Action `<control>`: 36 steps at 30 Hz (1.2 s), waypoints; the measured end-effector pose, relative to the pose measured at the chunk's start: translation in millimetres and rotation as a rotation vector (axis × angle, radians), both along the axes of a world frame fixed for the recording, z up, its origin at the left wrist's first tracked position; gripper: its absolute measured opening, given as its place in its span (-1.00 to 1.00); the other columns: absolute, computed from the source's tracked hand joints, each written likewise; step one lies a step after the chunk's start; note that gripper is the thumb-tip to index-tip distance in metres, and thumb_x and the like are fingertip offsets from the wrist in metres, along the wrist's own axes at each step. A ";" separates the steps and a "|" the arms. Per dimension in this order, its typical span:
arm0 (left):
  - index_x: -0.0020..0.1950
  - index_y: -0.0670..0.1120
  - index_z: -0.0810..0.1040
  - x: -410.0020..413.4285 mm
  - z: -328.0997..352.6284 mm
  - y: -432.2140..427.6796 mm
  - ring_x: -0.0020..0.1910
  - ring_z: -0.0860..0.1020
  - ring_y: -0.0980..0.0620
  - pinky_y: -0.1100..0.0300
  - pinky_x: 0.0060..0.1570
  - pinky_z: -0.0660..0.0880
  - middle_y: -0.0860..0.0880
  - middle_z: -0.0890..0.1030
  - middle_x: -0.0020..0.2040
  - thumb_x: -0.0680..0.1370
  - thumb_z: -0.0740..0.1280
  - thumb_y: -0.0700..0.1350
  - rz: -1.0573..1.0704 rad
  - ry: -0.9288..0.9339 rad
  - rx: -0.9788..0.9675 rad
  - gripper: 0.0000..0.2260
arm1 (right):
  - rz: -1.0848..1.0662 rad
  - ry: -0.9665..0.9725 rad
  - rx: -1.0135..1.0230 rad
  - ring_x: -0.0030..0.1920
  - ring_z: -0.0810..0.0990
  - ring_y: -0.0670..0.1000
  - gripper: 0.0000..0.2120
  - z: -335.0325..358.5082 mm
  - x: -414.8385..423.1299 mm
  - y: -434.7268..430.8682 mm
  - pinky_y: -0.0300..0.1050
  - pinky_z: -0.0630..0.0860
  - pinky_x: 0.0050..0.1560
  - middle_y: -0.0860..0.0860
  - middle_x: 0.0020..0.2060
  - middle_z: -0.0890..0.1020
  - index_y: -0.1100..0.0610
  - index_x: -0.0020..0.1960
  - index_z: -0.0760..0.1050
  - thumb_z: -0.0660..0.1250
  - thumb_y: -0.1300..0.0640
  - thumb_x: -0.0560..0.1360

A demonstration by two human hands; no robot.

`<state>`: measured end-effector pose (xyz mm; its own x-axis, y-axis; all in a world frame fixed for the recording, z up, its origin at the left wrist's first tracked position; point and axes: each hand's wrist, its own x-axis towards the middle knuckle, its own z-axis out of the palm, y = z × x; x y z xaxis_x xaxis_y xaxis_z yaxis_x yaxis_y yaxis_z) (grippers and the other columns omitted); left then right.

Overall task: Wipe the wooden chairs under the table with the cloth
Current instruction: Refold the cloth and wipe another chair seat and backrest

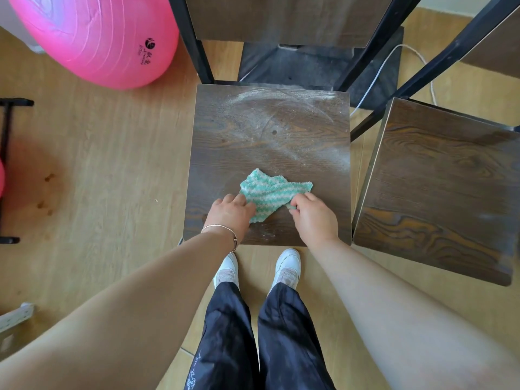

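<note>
The left hand (230, 212) and right hand (313, 218) each clench a grip on the crumpled green-and-white striped cloth (270, 192), which lies on the near half of the dusty dark square wooden chair seat (270, 130), long axis left-to-right. Fingertips are hidden; the backrest (281, 15) top is cut off.

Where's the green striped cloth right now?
In the head view, the cloth lies on the near half of the middle chair seat, its near edge held by the left hand and right hand.
</note>
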<state>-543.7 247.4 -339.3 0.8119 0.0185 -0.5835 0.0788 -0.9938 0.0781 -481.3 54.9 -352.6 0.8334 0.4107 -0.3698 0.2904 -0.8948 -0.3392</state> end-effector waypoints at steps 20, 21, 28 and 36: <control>0.04 -0.02 0.62 104.5 96.6 67.2 -0.11 0.53 0.04 0.28 -0.06 0.40 0.01 0.62 -0.07 0.54 0.33 -0.15 0.618 -0.344 -0.390 -0.88 | -0.527 0.096 0.423 -0.49 0.52 -0.20 -0.90 99.4 111.6 13.9 -0.06 0.56 -0.30 0.01 -0.18 0.64 0.01 -0.06 0.56 0.27 0.09 0.58; 0.04 -0.02 0.62 110.8 105.4 70.2 -0.12 0.51 0.07 0.33 -0.09 0.36 0.03 0.60 -0.09 0.54 0.33 -0.14 0.626 -0.370 -0.401 -0.88 | -0.534 0.083 0.450 -0.51 0.52 -0.20 -0.91 109.8 117.8 16.6 -0.02 0.59 -0.25 0.00 -0.19 0.64 0.02 -0.06 0.57 0.28 0.09 0.57; -0.02 0.04 0.62 115.0 137.2 75.9 -0.17 0.48 0.16 0.47 -0.20 0.29 0.13 0.57 -0.14 0.52 0.37 -0.09 0.625 -0.486 -0.426 -0.92 | -0.542 0.034 0.512 -0.44 0.54 -0.13 -0.91 154.4 125.3 21.4 -0.04 0.59 -0.30 -0.03 -0.27 0.63 0.00 -0.03 0.58 0.29 0.07 0.57; -0.01 -0.01 0.64 47.7 97.9 44.5 -0.16 0.48 0.13 0.31 -0.11 0.36 0.11 0.56 -0.16 0.52 0.35 -0.14 0.573 -0.297 -0.418 -0.90 | -0.554 0.170 0.413 -0.43 0.53 -0.14 -0.93 112.7 64.2 -11.5 -0.11 0.54 -0.22 -0.04 -0.24 0.63 -0.01 -0.06 0.57 0.32 0.10 0.56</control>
